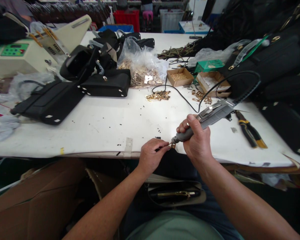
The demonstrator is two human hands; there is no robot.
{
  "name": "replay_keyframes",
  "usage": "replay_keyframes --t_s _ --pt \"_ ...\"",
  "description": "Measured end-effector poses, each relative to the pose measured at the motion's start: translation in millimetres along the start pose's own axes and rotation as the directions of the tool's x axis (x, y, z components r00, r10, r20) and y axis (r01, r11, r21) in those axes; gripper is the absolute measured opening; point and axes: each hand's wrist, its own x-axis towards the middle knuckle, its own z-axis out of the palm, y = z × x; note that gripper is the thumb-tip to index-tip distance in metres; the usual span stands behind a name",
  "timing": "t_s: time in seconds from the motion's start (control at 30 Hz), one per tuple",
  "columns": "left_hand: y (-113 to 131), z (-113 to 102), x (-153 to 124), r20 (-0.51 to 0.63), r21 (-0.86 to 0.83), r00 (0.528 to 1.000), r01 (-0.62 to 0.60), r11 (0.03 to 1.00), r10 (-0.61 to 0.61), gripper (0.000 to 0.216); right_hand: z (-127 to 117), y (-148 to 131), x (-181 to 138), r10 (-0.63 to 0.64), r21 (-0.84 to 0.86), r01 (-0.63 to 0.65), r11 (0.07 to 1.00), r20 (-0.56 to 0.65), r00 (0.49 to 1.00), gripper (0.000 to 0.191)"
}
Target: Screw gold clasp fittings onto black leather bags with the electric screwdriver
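My right hand (196,140) is wrapped round a grey electric screwdriver (210,117) whose black cord (190,103) loops back over the white table (102,126). The tool's tip points left at a small gold metal fitting (173,145) at the table's front edge. My left hand (151,156) pinches that fitting, fingers closed, right beside the tip. A black bag with a gold bar (175,194) lies on my lap below the hands.
Black bags (65,90) lie at the left and a pile at the right (277,56). A plastic sack of gold hardware (142,66), small cardboard boxes (180,76), loose gold pieces (158,96) and yellow-handled pliers (250,130) sit on the table. A beige machine (27,53) stands far left.
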Motion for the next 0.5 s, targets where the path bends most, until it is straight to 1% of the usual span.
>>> replay_keyframes --t_s 0.37,0.5 --pt "0.4 0.8 -0.7 -0.002 0.035 1.000 -0.029 0.999 0.029 0.006 -1.4 0.1 1.0 -0.012 -0.020 0.012 1.000 0.010 1.000 0.038" --pt "-1.7 1.6 -0.9 0.018 0.057 0.999 -0.036 0.998 0.035 0.006 -1.5 -1.3 0.9 -0.025 -0.014 0.025 1.000 0.009 1.000 0.037"
